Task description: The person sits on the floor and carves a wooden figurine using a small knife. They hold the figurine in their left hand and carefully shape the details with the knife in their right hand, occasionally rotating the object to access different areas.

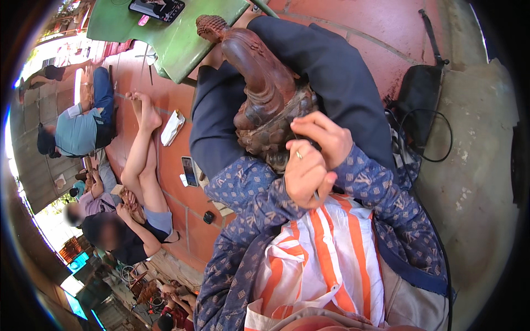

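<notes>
Head view: dark carved wooden statue [259,94] lying across the lap, on navy trousers [337,77], long axis running from the knobbed head at upper left down to the ornate base at lower right, base end closest to the body. Both hands bunched at that base, just below it and touching it. Right hand [326,135] uppermost, fingers curled tight around a thin tool, only a dark sliver of it showing; kind of tool cannot be told. Left hand [306,176] directly beneath, ringed, clenched into a fist against the carving's lower edge, seemingly bracing the same tool or the wood; exact contents hidden. Right hand slightly nearer the carved surface. Blue patterned sleeves [243,193] meeting over an orange-and-white striped cloth [326,254].

Green table [182,38] beyond the statue's head, carrying a dark phone [157,8]. Another phone [189,171] flat on the red tiled floor [176,193], near a white folded paper [172,128]. Black bag [422,94] with a looped cable on the right. Other people seated on the floor at left, well apart.
</notes>
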A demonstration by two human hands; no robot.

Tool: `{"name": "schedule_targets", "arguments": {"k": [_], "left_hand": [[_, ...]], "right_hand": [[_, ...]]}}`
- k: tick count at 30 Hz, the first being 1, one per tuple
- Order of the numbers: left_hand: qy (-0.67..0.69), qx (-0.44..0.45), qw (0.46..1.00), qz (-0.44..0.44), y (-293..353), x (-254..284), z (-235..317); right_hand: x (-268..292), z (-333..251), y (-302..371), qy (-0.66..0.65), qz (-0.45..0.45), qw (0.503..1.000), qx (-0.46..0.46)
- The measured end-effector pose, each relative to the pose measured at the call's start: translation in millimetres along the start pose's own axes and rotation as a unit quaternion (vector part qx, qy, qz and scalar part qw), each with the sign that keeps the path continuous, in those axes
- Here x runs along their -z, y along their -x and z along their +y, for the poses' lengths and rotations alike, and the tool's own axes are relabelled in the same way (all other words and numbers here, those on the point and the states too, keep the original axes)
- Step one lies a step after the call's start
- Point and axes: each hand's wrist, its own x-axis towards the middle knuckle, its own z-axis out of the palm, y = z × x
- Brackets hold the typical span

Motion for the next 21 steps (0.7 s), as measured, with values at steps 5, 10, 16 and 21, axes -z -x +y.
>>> {"name": "schedule_targets", "arguments": {"k": [5,10,16,21], "left_hand": [[-0.003,0.051,0.999,0.005,17,6,16],[-0.012,0.036,0.999,0.007,6,1,4],[0.022,0.017,1.000,0.015,7,5,4],[0.037,0.077,0.995,0.046,17,9,18]], "right_hand": [[-4,-4,12,0.036,-0.077,0.996,0.013],[-1,-5,2,0.024,-0.039,0.999,-0.020],[1,-8,1,0.011,-0.028,0.999,-0.032],[-2,-9,8,0.031,-0.106,0.994,-0.013]]}}
